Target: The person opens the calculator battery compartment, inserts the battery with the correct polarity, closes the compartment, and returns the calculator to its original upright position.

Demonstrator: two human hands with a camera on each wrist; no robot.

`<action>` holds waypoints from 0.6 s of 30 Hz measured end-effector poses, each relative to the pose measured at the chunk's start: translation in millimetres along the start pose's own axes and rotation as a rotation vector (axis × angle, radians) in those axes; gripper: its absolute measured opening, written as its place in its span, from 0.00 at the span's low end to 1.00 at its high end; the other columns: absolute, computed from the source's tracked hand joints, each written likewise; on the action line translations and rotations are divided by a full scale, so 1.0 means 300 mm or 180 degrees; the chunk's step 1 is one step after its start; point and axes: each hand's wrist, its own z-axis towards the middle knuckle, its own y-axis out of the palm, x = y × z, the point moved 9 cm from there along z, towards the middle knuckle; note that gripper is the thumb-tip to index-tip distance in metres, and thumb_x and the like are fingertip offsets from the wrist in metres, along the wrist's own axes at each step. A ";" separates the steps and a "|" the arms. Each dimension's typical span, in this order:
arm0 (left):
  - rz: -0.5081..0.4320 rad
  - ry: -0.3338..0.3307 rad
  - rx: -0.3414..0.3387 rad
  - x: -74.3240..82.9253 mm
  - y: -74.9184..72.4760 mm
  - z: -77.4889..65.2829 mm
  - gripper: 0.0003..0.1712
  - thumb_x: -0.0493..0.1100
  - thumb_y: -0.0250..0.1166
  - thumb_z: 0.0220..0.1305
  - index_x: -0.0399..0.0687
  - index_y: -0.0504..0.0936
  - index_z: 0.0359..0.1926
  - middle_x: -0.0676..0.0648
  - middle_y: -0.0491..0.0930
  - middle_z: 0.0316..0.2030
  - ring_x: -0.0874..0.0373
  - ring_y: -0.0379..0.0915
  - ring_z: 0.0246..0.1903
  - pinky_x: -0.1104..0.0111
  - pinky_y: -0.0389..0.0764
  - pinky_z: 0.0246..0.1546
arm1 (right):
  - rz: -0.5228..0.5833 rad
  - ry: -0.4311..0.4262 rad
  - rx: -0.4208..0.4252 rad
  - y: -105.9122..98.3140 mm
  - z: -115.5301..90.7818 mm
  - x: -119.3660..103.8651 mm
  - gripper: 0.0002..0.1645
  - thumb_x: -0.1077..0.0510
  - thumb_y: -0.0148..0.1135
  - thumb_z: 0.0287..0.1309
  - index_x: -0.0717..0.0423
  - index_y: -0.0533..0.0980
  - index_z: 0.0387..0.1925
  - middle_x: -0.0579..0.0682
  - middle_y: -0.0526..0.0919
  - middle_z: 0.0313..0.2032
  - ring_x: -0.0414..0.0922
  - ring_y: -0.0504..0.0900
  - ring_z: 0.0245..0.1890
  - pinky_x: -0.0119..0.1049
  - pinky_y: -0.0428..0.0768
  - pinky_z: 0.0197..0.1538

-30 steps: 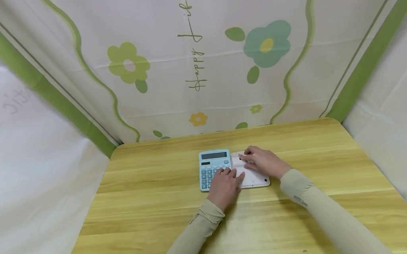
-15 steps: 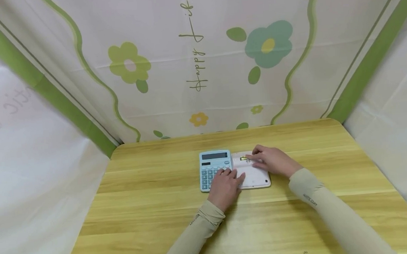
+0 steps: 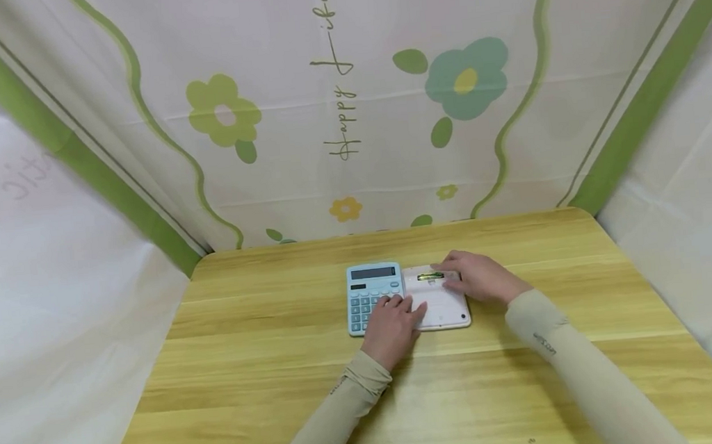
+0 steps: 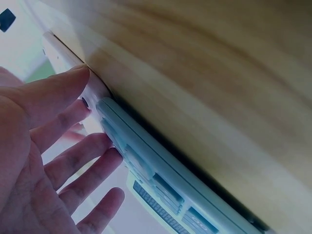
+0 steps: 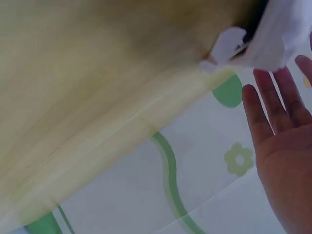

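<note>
A light-blue calculator (image 3: 372, 273) lies face up on the table, its display at the far end. Against its right edge is a pale, flat device (image 3: 446, 309), apparently another calculator lying face down. A yellow-green and dark battery (image 3: 430, 277) shows in a slot near its far edge. My left hand (image 3: 392, 331) rests across both, fingertips on the blue keys and thumb toward the pale back; the left wrist view shows its fingers spread. Over the pale device's far right corner, my right hand (image 3: 482, 276) holds its fingertips beside the battery. Their exact contact is hidden.
The wooden table (image 3: 268, 375) reaches around both devices on all sides. Behind it hangs a white curtain (image 3: 290, 178) with flowers and lettering. White fabric walls (image 3: 43, 309) stand at left and right. A small dark mark (image 3: 532, 440) lies near the front.
My right hand has shifted right, off the slot, and the battery, hidden a second ago, now shows fully. My left hand has stayed in place.
</note>
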 end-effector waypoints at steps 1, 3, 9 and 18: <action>-0.0004 -0.0003 0.0002 -0.001 0.000 -0.001 0.23 0.56 0.67 0.71 0.66 0.82 0.66 0.54 0.86 0.54 0.56 0.81 0.54 0.59 0.79 0.60 | 0.0052 0.0052 0.0025 -0.013 -0.001 0.012 0.28 0.52 0.67 0.69 0.50 0.77 0.68 0.58 0.81 0.58 0.57 0.82 0.56 0.59 0.79 0.60; -0.0013 -0.0009 0.0001 -0.003 0.000 -0.004 0.23 0.56 0.67 0.71 0.67 0.82 0.65 0.54 0.86 0.54 0.56 0.81 0.54 0.59 0.79 0.60 | 0.0202 0.0164 0.0089 -0.040 -0.005 0.044 0.27 0.53 0.67 0.68 0.53 0.78 0.67 0.59 0.82 0.58 0.59 0.82 0.56 0.61 0.79 0.60; -0.0030 -0.0035 -0.0028 -0.006 0.006 -0.015 0.23 0.55 0.66 0.72 0.67 0.82 0.66 0.54 0.86 0.55 0.56 0.80 0.54 0.60 0.79 0.60 | 0.0534 0.0342 0.0085 -0.062 -0.034 0.155 0.28 0.54 0.71 0.64 0.61 0.79 0.63 0.60 0.84 0.54 0.57 0.81 0.53 0.58 0.80 0.57; -0.0045 -0.0036 -0.0004 -0.003 0.001 -0.010 0.24 0.55 0.67 0.71 0.66 0.82 0.66 0.54 0.86 0.55 0.57 0.80 0.54 0.60 0.79 0.60 | 0.0394 0.0327 -0.0100 0.002 -0.020 0.170 0.36 0.53 0.83 0.49 0.61 0.81 0.60 0.58 0.81 0.49 0.53 0.78 0.46 0.50 0.80 0.51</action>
